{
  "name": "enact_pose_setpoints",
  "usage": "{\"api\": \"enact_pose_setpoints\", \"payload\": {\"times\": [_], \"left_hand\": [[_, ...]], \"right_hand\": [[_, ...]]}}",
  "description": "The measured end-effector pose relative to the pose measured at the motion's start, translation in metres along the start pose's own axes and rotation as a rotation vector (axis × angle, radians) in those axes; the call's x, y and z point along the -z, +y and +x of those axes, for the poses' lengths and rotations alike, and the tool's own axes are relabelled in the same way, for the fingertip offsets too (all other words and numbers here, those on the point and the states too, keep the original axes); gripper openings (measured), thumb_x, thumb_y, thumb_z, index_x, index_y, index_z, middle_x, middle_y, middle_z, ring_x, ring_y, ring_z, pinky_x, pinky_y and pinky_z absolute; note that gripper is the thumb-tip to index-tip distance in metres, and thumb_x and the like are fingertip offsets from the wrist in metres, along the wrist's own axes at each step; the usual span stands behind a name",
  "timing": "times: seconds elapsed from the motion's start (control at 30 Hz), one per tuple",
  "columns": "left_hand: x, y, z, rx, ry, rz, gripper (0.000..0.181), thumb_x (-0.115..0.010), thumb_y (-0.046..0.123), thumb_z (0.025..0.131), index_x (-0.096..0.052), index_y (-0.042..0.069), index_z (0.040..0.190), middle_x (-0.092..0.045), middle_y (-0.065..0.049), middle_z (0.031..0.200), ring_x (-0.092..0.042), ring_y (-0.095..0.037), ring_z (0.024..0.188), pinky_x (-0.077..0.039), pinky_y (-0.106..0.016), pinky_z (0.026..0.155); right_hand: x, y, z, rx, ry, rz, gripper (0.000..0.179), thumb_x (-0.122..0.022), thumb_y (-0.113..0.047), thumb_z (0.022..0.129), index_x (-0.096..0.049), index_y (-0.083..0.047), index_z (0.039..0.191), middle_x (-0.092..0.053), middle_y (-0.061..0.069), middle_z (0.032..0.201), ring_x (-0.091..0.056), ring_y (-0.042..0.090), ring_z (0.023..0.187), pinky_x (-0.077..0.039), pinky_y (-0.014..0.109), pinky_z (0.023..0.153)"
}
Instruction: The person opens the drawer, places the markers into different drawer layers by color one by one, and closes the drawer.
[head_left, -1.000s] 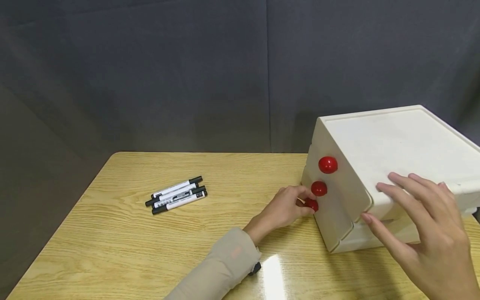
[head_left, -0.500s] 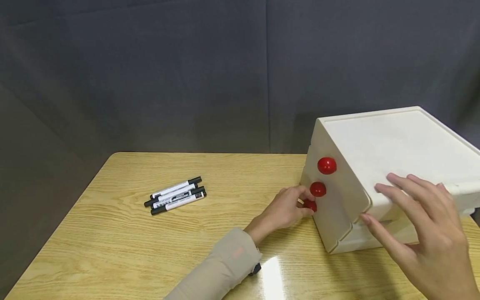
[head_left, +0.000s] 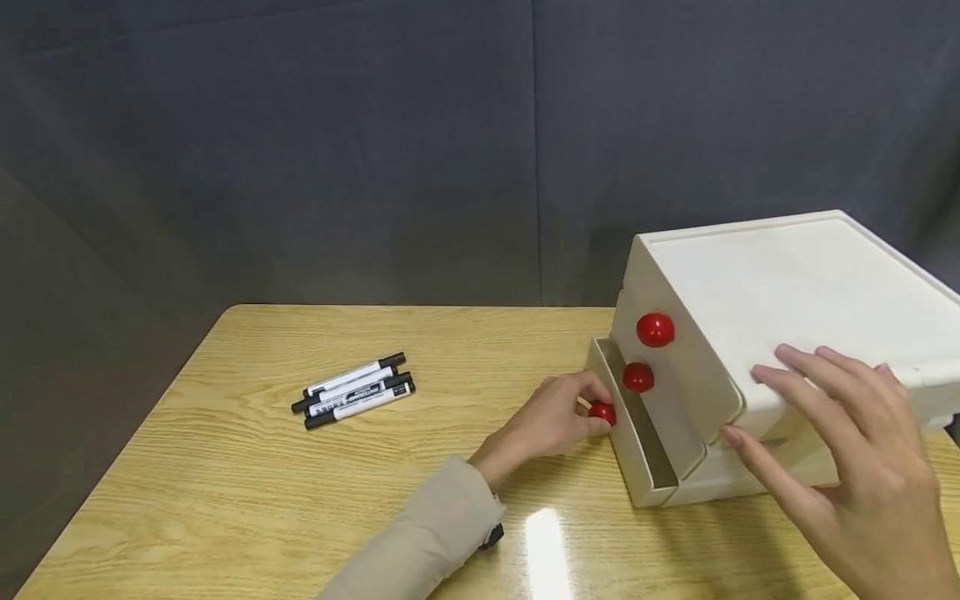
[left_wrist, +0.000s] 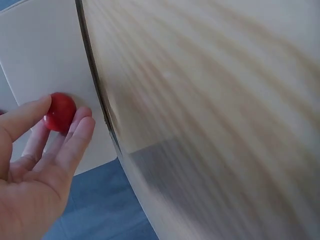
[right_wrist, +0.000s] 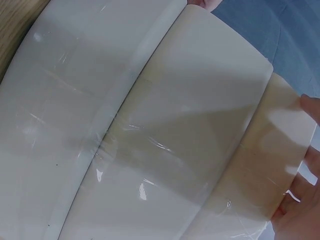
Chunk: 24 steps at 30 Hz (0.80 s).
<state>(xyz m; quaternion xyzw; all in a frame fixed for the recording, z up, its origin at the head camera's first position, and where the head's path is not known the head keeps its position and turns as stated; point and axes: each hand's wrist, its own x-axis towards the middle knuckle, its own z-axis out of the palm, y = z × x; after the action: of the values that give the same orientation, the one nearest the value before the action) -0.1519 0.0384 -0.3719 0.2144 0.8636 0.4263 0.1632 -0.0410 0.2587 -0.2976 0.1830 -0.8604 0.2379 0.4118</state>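
Head view: the left hand (head_left: 551, 423) has its thumb and fingers pinched round the bottom red knob (head_left: 602, 413), the thumb nearer the person and the fingertips on the far side. A knob so small and round suits a fingertip hold, which is probably why the palm sits back from it; the left wrist view shows the same pinch close up. Just beyond those fingertips, the knob's bottom drawer (head_left: 632, 454) stands partly out of the white drawer cabinet (head_left: 795, 275), leaving a narrow gap behind its front.

Above the pinching fingers, the middle red knob (head_left: 638, 377) and top red knob (head_left: 656, 330) sit on drawers that look pushed in.

The right hand (head_left: 862, 467) is spread rather than curled, its fingers extended over the cabinet's near top edge and its thumb lower, by the corner (likely to steady the body against the other hand's tug, though how hard it presses cannot be told).

Well to the left of the pinching fingers, four whiteboard markers (head_left: 358, 392) lie side by side on the wood-grain table (head_left: 465, 358), perhaps grouped there to be out of the drawer's way.
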Motion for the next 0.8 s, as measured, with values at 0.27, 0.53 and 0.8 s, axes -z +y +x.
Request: {"api": "enact_pose_setpoints", "payload": {"times": [0.27, 0.53, 0.8], "left_hand": [[0.011, -0.007, -0.009, 0.003, -0.017, -0.007, 0.020, -0.073, 0.011, 0.090, -0.066, 0.012, 0.109, -0.066, -0.001, 0.106, -0.061, -0.007, 0.086, -0.051, -0.016, 0.076], [0.021, -0.015, -0.020, -0.003, -0.029, -0.031, 0.019, -0.072, 0.010, 0.090, -0.065, 0.011, 0.107, -0.067, -0.002, 0.105, -0.064, -0.006, 0.083, -0.052, -0.016, 0.071], [0.030, -0.023, -0.030, 0.019, -0.036, -0.065, 0.019, -0.073, 0.007, 0.089, -0.065, 0.011, 0.107, -0.067, -0.003, 0.106, -0.065, -0.010, 0.084, -0.054, -0.018, 0.068]], "right_hand": [[0.001, -0.001, 0.000, -0.010, -0.007, -0.001, 0.074, -0.052, -0.069, 0.091, -0.070, 0.000, 0.112, -0.063, 0.024, 0.123, -0.049, 0.034, 0.127, -0.024, 0.058, 0.121], [0.001, -0.001, 0.000, -0.003, 0.000, 0.005, 0.072, -0.053, -0.067, 0.091, -0.071, 0.000, 0.112, -0.064, 0.024, 0.122, -0.050, 0.034, 0.126, -0.025, 0.057, 0.121], [-0.001, -0.002, 0.000, 0.014, 0.026, 0.019, 0.069, -0.056, -0.065, 0.092, -0.071, 0.000, 0.110, -0.065, 0.024, 0.120, -0.051, 0.029, 0.127, -0.026, 0.053, 0.120]]}}
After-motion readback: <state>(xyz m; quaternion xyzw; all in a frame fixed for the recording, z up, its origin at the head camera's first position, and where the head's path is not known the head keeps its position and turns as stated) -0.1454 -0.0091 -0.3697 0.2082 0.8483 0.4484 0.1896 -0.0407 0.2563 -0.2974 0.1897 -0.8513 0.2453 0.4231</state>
